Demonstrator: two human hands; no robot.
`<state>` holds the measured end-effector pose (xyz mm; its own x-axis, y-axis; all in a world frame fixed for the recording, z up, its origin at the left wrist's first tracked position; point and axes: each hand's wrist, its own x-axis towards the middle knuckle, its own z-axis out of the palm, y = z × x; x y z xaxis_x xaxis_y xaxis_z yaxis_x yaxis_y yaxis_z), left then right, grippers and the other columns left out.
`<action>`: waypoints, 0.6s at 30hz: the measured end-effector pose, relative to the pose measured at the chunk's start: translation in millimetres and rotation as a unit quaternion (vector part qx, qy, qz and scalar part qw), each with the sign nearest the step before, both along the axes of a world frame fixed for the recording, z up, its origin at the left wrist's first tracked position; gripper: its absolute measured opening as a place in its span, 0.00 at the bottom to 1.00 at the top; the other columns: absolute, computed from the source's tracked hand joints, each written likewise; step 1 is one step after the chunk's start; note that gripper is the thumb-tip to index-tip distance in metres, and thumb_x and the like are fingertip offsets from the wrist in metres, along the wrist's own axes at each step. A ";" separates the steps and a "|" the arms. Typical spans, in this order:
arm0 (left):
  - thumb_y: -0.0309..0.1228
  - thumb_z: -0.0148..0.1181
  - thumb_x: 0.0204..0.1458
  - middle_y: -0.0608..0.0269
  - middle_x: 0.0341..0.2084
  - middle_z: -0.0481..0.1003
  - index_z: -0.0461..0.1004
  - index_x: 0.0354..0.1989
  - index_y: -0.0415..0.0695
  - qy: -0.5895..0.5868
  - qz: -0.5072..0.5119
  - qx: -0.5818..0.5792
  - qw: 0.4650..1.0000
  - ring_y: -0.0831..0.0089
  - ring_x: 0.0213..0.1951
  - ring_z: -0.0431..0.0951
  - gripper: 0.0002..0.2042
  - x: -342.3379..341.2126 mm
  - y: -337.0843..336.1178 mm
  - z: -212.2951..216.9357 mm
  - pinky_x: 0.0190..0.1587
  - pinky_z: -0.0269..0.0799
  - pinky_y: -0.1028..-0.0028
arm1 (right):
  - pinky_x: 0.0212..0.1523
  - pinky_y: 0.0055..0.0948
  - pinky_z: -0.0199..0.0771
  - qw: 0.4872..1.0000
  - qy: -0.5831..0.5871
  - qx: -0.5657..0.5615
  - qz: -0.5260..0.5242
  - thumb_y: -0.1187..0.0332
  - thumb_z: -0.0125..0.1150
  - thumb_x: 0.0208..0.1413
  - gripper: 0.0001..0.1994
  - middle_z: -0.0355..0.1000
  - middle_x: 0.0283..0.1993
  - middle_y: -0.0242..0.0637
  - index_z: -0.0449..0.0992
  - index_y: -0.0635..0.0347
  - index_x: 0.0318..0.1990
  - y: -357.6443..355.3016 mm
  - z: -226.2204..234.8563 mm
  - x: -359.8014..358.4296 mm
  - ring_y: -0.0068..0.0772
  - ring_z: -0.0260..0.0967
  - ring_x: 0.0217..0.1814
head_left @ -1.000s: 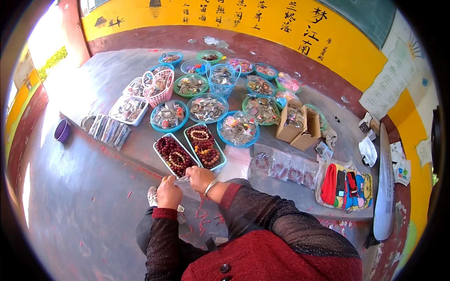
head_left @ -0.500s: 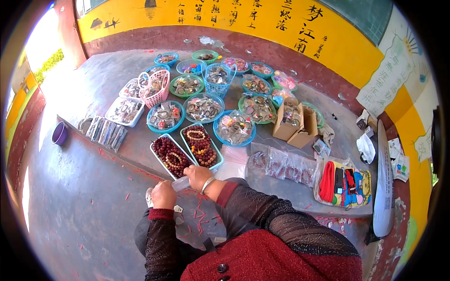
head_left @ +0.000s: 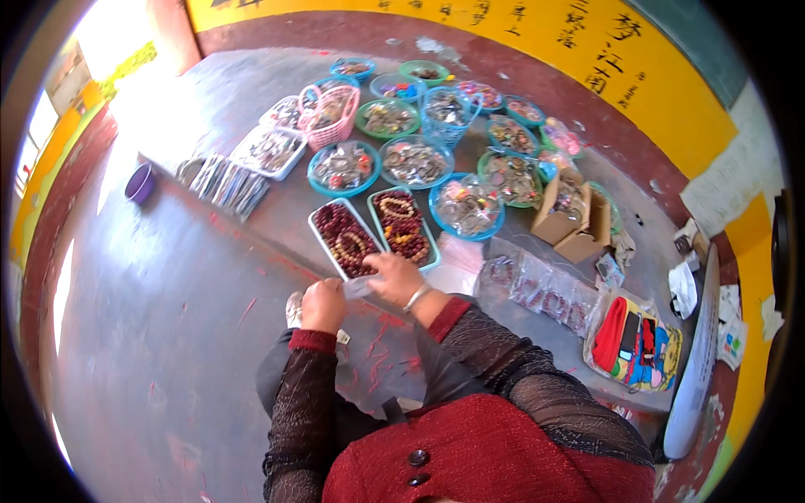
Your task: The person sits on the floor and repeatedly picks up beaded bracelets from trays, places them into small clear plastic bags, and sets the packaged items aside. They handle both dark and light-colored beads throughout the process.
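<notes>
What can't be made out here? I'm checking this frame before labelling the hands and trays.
- Head view: the small pale item between the left hand and right hand is mostly covered by fingers; its kind is unclear.
- Contents of the far round bowls are too small to identify.
- The bead trays: single beads blur together.

The left hand and right hand are close together, both pinching a small clear bag — right beside two trays of brown bead bracelets. Round bowls of trinkets sit farther back on the grey floor, near a pink basket.
</notes>
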<state>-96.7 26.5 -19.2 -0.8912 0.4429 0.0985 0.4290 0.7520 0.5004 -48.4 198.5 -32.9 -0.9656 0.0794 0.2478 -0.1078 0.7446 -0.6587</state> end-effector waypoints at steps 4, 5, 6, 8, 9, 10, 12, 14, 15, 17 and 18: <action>0.30 0.49 0.44 0.48 0.24 0.74 0.78 0.26 0.43 -0.028 0.024 0.017 0.999 0.51 0.31 0.75 0.09 -3.2 -3.1 1.9 0.37 0.70 0.60 | 0.45 0.35 0.69 0.972 0.233 -0.027 0.026 0.78 0.53 0.41 0.14 0.71 0.38 0.42 0.71 0.61 0.40 -0.2 35.3 6.7 0.43 0.68 0.42; 0.30 0.49 0.44 0.48 0.24 0.74 0.78 0.26 0.43 -0.030 0.029 0.013 0.999 0.52 0.31 0.75 0.09 -2.9 -2.2 1.5 0.36 0.70 0.61 | 0.46 0.35 0.69 0.974 0.215 -0.016 0.070 0.78 0.53 0.41 0.15 0.71 0.38 0.42 0.71 0.61 0.40 -3.3 34.1 7.2 0.43 0.68 0.42; 0.30 0.49 0.44 0.48 0.24 0.74 0.78 0.27 0.43 -0.032 0.033 0.008 0.999 0.53 0.30 0.76 0.10 -2.3 -2.0 0.3 0.36 0.71 0.61 | 0.46 0.35 0.69 0.974 0.197 -0.004 0.114 0.78 0.53 0.40 0.15 0.71 0.39 0.41 0.71 0.61 0.40 -7.1 31.9 9.5 0.43 0.68 0.43; 0.30 0.50 0.45 0.49 0.23 0.75 0.78 0.28 0.43 -0.044 0.019 0.017 0.999 0.56 0.26 0.76 0.10 -1.8 1.3 -1.5 0.32 0.72 0.64 | 0.46 0.35 0.69 0.973 0.146 0.008 0.181 0.77 0.52 0.40 0.14 0.71 0.40 0.41 0.72 0.61 0.39 -12.8 23.1 13.6 0.43 0.68 0.44; 0.30 0.50 0.45 0.49 0.22 0.75 0.78 0.28 0.42 -0.050 0.012 0.021 0.998 0.58 0.24 0.77 0.10 -1.4 1.9 -4.0 0.31 0.73 0.65 | 0.46 0.35 0.69 0.977 0.115 0.027 0.179 0.77 0.52 0.41 0.13 0.71 0.40 0.41 0.72 0.61 0.38 -16.0 15.3 14.1 0.43 0.68 0.44; 0.29 0.51 0.45 0.50 0.21 0.75 0.78 0.29 0.41 -0.073 0.009 0.049 0.996 0.62 0.19 0.77 0.09 -4.0 1.5 -9.7 0.25 0.73 0.68 | 0.46 0.35 0.69 0.980 0.085 0.046 0.176 0.77 0.51 0.41 0.12 0.71 0.41 0.42 0.72 0.61 0.37 -18.7 8.5 13.2 0.43 0.68 0.45; 0.28 0.51 0.46 0.51 0.21 0.75 0.78 0.29 0.40 -0.098 -0.006 0.073 0.992 0.64 0.17 0.76 0.09 -5.7 0.4 -18.9 0.22 0.73 0.69 | 0.45 0.37 0.69 0.984 0.060 0.066 0.154 0.74 0.50 0.43 0.09 0.72 0.37 0.43 0.73 0.59 0.34 -23.4 -3.0 12.1 0.44 0.69 0.43; 0.29 0.50 0.45 0.49 0.21 0.75 0.77 0.27 0.39 -0.116 -0.011 0.100 0.988 0.59 0.21 0.75 0.09 -5.0 1.9 -15.4 0.26 0.71 0.66 | 0.42 0.38 0.70 0.981 -0.028 0.095 0.168 0.72 0.49 0.44 0.09 0.73 0.35 0.44 0.74 0.57 0.34 -21.1 -4.2 11.5 0.45 0.70 0.40; 0.30 0.50 0.44 0.47 0.22 0.74 0.77 0.25 0.39 -0.121 -0.008 0.114 0.986 0.54 0.26 0.75 0.09 -3.0 3.0 -12.5 0.32 0.70 0.62 | 0.41 0.39 0.71 0.976 -0.072 0.109 0.174 0.71 0.49 0.45 0.10 0.73 0.33 0.44 0.74 0.56 0.35 -20.1 -4.7 11.3 0.45 0.71 0.38; 0.31 0.50 0.44 0.45 0.23 0.73 0.76 0.23 0.39 -0.094 -0.015 0.116 0.989 0.49 0.31 0.74 0.10 0.6 5.9 -10.6 0.37 0.69 0.58 | 0.38 0.40 0.70 0.938 -0.128 0.201 0.253 0.70 0.47 0.47 0.09 0.73 0.31 0.43 0.74 0.57 0.35 -20.2 -11.4 10.0 0.47 0.71 0.35; 0.32 0.49 0.44 0.45 0.23 0.73 0.76 0.24 0.39 -0.061 -0.025 0.103 0.993 0.49 0.31 0.74 0.10 1.9 7.4 -11.6 0.37 0.69 0.57 | 0.36 0.41 0.70 0.911 -0.155 0.246 0.292 0.69 0.46 0.48 0.10 0.73 0.30 0.43 0.73 0.57 0.35 -19.9 -13.8 9.6 0.47 0.71 0.33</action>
